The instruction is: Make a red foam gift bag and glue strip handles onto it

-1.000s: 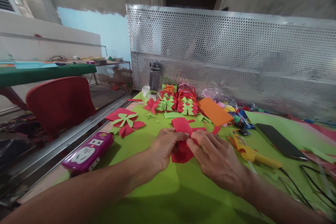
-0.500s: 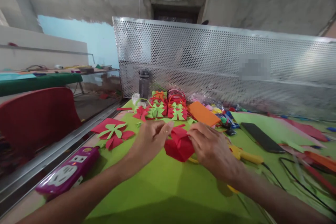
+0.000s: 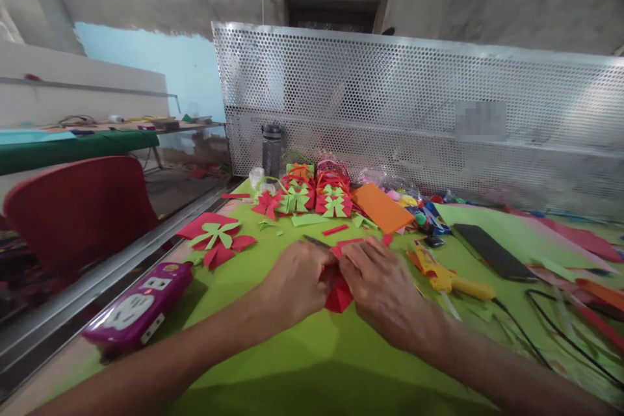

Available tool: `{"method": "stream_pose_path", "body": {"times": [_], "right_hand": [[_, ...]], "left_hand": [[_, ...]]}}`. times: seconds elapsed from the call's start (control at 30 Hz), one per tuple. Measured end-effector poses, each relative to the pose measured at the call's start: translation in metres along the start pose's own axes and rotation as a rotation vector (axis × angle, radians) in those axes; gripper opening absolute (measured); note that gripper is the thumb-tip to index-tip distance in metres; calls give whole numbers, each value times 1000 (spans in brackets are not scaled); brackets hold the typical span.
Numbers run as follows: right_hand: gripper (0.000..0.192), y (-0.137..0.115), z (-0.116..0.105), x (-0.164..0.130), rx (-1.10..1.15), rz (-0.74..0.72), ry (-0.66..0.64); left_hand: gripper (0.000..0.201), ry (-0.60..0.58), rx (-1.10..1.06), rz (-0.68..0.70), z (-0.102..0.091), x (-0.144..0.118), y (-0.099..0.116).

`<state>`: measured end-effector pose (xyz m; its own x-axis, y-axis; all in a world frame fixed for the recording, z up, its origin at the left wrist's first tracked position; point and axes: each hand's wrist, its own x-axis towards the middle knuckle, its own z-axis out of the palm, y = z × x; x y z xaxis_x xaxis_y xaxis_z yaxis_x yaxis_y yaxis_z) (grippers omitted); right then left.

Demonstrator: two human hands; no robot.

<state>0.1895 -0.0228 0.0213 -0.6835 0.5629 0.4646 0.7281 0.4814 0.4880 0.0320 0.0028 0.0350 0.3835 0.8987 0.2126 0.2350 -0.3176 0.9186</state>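
Observation:
Both hands meet over the green table surface, closed round a folded red craft piece (image 3: 340,297), perhaps paper or felt. My left hand (image 3: 299,276) pinches its left side, with the fingertips curled in. From the right, my right hand (image 3: 383,286) grips it with bent fingers that hide much of it. Only its lower part shows plainly between the hands. Just beyond the knuckles lies a dark, thin tool (image 3: 316,242), partly hidden. A red strip (image 3: 335,230) rests further back, before small red bags with green bows (image 3: 335,203).
A purple power strip (image 3: 141,305) and red and green petal cutouts (image 3: 214,237) lie at left. On the right are a yellow glue gun (image 3: 453,281) with its cord, a phone (image 3: 490,250) and an orange sheet (image 3: 383,208). A bottle (image 3: 272,151) stands by the perforated metal screen (image 3: 370,97).
My left hand has moved right and down onto the red piece, and the hands are now close together. Less of the piece shows. The camera view has shifted slightly.

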Motion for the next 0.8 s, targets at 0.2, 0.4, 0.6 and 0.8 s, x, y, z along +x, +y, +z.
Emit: {"method": "stream_pose_path", "body": {"times": [0.2, 0.4, 0.6, 0.8], "right_hand": [[17, -4, 0, 2, 39, 60, -18], [14, 2, 2, 7, 217, 194, 46], [15, 15, -11, 4, 402, 241, 235], [14, 10, -13, -1, 350, 173, 160]], "left_hand": [[16, -58, 529, 218, 2, 0, -5], [17, 47, 481, 267, 2, 4, -9], [24, 113, 328, 186, -10, 7, -6], [19, 135, 118, 95, -17, 7, -3]]}}
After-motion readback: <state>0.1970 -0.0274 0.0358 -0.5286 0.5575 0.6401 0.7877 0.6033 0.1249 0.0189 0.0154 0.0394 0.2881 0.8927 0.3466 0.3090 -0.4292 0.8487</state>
